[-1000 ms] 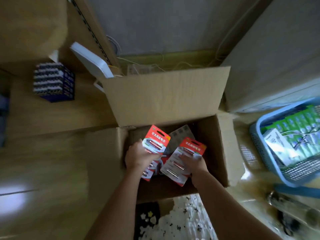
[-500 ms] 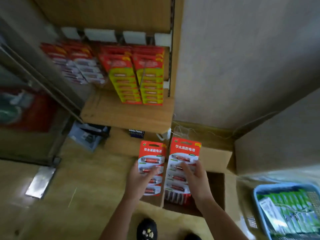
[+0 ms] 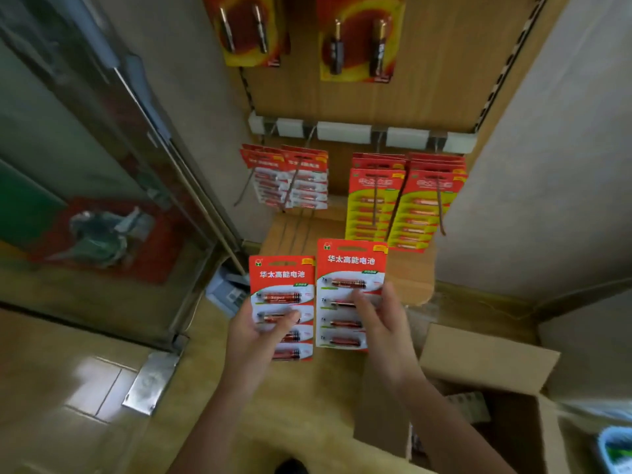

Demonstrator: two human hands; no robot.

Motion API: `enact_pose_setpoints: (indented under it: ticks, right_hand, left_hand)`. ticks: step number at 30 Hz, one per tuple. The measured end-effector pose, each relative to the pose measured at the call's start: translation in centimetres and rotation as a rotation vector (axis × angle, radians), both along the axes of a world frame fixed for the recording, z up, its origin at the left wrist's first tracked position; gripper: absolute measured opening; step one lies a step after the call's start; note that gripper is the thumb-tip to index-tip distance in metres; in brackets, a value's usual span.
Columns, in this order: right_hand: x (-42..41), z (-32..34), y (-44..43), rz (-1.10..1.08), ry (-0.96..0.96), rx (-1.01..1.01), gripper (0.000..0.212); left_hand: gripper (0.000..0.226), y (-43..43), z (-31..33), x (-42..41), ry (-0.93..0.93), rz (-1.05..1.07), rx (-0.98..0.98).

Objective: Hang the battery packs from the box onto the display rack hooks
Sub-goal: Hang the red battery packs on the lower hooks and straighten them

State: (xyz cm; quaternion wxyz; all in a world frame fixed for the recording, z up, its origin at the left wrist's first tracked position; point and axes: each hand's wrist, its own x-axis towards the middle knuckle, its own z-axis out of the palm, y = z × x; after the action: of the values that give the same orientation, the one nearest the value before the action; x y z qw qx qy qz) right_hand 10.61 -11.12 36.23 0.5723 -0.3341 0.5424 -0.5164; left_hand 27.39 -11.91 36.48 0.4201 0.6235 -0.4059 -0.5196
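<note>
At the lower right, an open cardboard box (image 3: 485,359) sits on the floor, with a corner of a blue basket (image 3: 615,449) just beyond it at the frame edge. 2 bare forearms reach up from the bottom of the view. The left hand (image 3: 258,333) pinches 1 battery pack (image 3: 282,278) with its thumb across the front and its fingers behind. The right hand (image 3: 381,323) grips a second battery pack (image 3: 350,265) the same way, slightly higher. Both packs are upright, side by side and clear of the box, in front of a wooden shelf (image 3: 413,285). Above the shelf, wire hooks (image 3: 243,191) of the display rack carry red-and-white packs (image 3: 304,181) on the left and yellow-green packs (image 3: 407,210) on the right. White label holders (image 3: 343,131) line the rail above. 2 larger carded packs (image 3: 357,39) hang at the top.
</note>
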Motion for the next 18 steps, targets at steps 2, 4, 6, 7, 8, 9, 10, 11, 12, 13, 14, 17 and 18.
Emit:
enact_pose_setpoints:
  ticks: [2,4,6,7,8,9,10,11,12,13,14,17,18]
  right_hand:
    - [2.8,0.4,-1.3,-0.012,0.019,-0.021,0.01]
    - [5.2,0.8,-2.7,-0.04,0.026,-0.036,0.011]
    - [7.2,1.0,-4.1,-0.054,0.047,-0.044,0.01]
    - [8.0,1.1,-4.7,-0.059,0.059,-0.049,0.009]
    - [8.6,1.1,-5.3,-0.065,0.065,-0.051,0.008]
    - [9.2,1.0,-5.9,-0.07,0.071,-0.051,0.008]
    - [9.6,0.9,-6.4,-0.076,0.078,-0.052,0.008]
    - [9.9,0.8,-6.9,-0.084,0.089,-0.053,0.009]
    - [10.2,0.7,-7.3,-0.093,0.098,-0.052,0.009]
    - [10.4,0.5,-7.8,-0.105,0.107,-0.045,0.01]
    - [10.5,0.4,-8.1,-0.113,0.11,-0.037,0.01]
    - [10.5,-0.2,-8.8,-0.132,0.133,-0.026,0.01]
    - [10.5,-0.4,-9.0,-0.135,0.154,-0.03,0.011]
  left_hand:
    - [0.029,-1.7,0.1,2.6,0.003,-0.015,-0.022]
    - [0.038,-3.6,0.3,5.0,-0.001,-0.039,-0.04]
    - [0.048,-5.4,0.3,7.1,0.012,-0.05,-0.038]
    - [0.05,-6.3,0.3,7.9,0.018,-0.056,-0.037]
    - [0.051,-7.1,0.2,8.5,0.023,-0.067,-0.038]
    - [0.051,-7.8,0.2,9.1,0.026,-0.079,-0.037]
    - [0.05,-8.5,0.2,9.6,0.026,-0.096,-0.035]
    - [0.048,-9.1,0.2,9.8,0.026,-0.114,-0.034]
    - [0.046,-9.6,0.1,10.1,0.028,-0.13,-0.035]
    - [0.044,-10.2,0.0,10.3,0.032,-0.146,-0.038]
    - [0.042,-10.7,0.0,10.4,0.035,-0.159,-0.043]
    - [0.04,-11.8,-0.2,10.1,0.055,-0.18,-0.029]
    - [0.04,-12.1,-0.4,10.1,0.062,-0.184,-0.018]
